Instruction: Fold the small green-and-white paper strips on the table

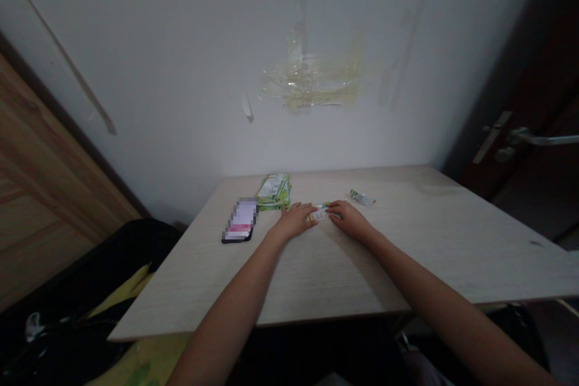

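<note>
A small white, green and yellow printed packet (pixel 317 213) lies on the table between my two hands. My left hand (pixel 294 222) rests flat at its left end, fingers spread, with the thumb side touching the packet. At the right end, the bent fingers of my right hand (pixel 350 220) close on the packet's edge. Just behind my left hand is a stack of flat green and white packets (pixel 274 191). Beyond my right hand lies another packet (pixel 362 197), narrow as if rolled or folded. Print on the packets is too small to read.
A phone (pixel 241 221) with a blurred lit screen lies left of the stack. The pale wooden table (pixel 316 277) meets a wall (pixel 181 72) bearing old clear tape (pixel 316 81). A dark door with a metal handle (pixel 543 139) is at right. Dark and yellow fabric (pixel 131 289) lies lower left.
</note>
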Demonstrator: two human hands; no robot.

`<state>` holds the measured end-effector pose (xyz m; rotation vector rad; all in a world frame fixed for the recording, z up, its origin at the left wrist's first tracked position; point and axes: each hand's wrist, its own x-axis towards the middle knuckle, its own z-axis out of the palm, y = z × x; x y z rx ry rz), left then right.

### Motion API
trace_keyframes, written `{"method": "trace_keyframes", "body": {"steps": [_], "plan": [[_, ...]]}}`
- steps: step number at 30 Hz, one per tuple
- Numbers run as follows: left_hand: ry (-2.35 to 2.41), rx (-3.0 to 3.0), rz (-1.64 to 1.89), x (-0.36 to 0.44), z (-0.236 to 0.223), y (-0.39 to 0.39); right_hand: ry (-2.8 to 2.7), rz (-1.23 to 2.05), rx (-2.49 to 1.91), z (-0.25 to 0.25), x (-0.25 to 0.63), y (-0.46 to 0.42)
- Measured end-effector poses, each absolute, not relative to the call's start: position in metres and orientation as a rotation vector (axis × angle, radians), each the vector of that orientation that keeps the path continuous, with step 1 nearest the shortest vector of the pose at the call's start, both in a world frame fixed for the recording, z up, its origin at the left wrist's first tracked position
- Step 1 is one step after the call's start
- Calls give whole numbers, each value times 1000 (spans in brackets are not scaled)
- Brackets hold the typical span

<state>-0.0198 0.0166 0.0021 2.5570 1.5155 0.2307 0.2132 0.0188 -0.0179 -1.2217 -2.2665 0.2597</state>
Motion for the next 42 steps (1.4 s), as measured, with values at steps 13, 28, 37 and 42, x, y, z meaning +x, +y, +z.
{"method": "trace_keyframes", "body": {"steps": [13, 28, 37, 42], "plan": [[1295, 2618, 401, -22, 11, 21, -2311, 222, -1142, -19, 211, 14], [1290, 2608, 511, -20, 13, 17, -2214, 298, -1084, -21, 209, 15], [1415, 2572, 496, -16, 19, 13, -2171, 328, -1072, -21, 208, 16], [1416, 2578, 483, -14, 17, 15, -2155, 325, -1061, -22, 208, 16]]}}
